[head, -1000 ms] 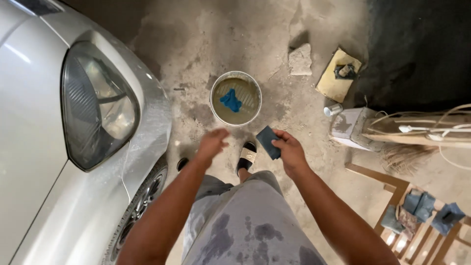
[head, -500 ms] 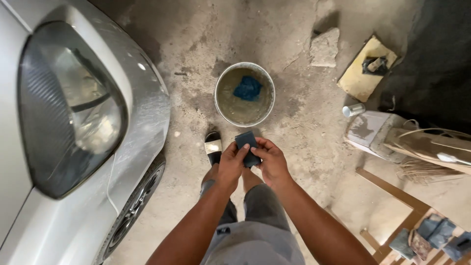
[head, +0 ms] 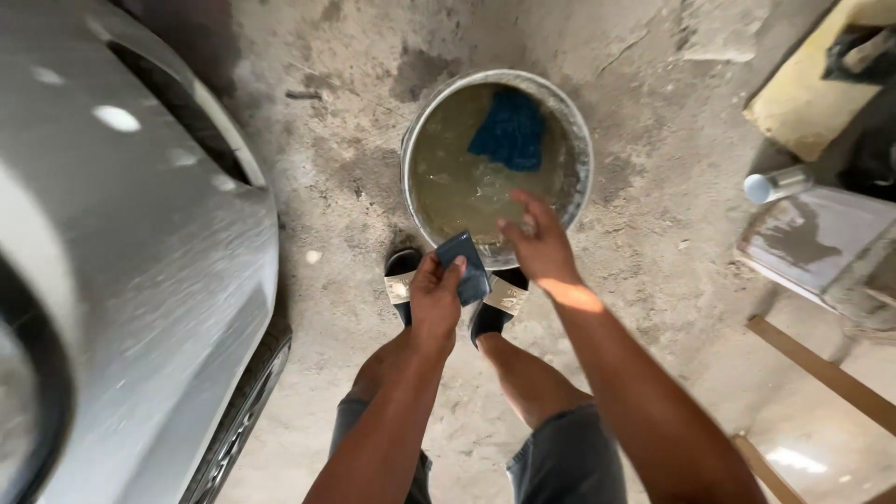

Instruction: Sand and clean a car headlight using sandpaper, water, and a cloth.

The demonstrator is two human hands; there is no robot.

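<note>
Standing on rough concrete floor (head: 355,168), feet in black sandals with pale straps (head: 495,303).

Landmark: round metal bucket of murky brown water (head: 579,140).

Just in front of bucket's near rim: left hand (head: 434,299), fingers clenched round small flat dark-blue rectangular pad (head: 465,268), pad tilted, above the sandals.

Over bucket's near rim: right hand (head: 537,245), released, fingers loosely spread, holding nothing.

Inside bucket, at far side: crumpled blue cloth (head: 509,129), partly soaked.

Left of bucket: silver car body (head: 121,280), with tyre below.

Right of bucket: small white-capped bottle (head: 770,185) and yellow foam block (head: 803,93).
</note>
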